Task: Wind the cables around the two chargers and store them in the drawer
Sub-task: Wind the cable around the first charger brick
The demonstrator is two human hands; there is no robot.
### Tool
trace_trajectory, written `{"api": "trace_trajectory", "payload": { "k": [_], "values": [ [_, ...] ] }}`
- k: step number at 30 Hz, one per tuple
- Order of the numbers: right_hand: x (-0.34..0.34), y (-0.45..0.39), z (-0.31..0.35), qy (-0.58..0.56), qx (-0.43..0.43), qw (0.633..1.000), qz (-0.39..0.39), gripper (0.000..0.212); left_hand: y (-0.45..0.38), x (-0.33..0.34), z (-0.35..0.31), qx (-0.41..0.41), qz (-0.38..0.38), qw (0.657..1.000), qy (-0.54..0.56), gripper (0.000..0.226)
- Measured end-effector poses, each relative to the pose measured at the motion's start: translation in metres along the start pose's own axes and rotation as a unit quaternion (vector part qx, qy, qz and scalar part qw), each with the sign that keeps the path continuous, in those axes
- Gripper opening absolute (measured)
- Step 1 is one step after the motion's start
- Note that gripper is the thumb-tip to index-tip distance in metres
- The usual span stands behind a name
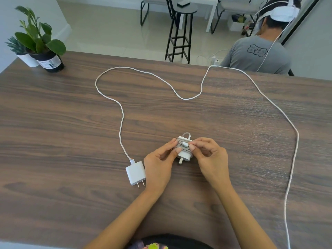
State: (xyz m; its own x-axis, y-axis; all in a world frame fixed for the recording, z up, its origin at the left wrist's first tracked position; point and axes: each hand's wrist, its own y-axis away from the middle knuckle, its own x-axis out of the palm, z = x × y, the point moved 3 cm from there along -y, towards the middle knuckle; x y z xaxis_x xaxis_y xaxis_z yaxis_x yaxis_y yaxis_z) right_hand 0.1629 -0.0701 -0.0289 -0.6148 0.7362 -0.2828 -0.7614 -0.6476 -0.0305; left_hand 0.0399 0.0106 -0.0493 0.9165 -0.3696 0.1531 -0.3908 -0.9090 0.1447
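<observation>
Head view: the wound charger [183, 150] is steadied by the left hand [159, 163] while the cable end is pinched by right hand [209, 155] fingertips for tucking

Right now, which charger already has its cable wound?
The charger held in both hands. The other charger, left of it on the table, trails its cable loose.

This looks like a shared office or studio room fitted out for recording, not a kitchen or workshop. A long wood-grain worktop [53, 108] carries two potted plants [38, 40] in one corner, and beyond it lie a pale tiled floor [107, 27], a tall black stool [180, 31] and white desks with chairs [212, 8]. Another person [256, 54], back turned, sits past the far edge wearing a white headset [283, 13] with a cable trailing from it.
</observation>
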Motion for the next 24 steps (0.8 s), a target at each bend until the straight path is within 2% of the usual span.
{"api": "trace_trajectory", "payload": {
  "k": [5,11,16,24],
  "values": [
    [-0.004,-0.002,0.001,0.047,-0.026,0.998,0.010,0.028,-0.001,-0.001,0.001,0.005,0.002,1.000,0.015,0.021],
    [-0.003,-0.001,0.001,0.010,-0.018,1.000,0.016,0.026,-0.003,-0.002,-0.001,0.057,0.036,0.997,-0.047,0.021],
    [-0.003,-0.001,0.003,0.001,-0.006,1.000,0.028,0.023,-0.007,-0.004,-0.004,0.056,0.067,0.995,-0.058,0.022],
    [-0.002,-0.006,0.010,0.108,-0.048,0.991,0.056,0.009,-0.009,-0.006,-0.005,0.036,0.080,0.995,-0.043,0.023]
  ]
}}
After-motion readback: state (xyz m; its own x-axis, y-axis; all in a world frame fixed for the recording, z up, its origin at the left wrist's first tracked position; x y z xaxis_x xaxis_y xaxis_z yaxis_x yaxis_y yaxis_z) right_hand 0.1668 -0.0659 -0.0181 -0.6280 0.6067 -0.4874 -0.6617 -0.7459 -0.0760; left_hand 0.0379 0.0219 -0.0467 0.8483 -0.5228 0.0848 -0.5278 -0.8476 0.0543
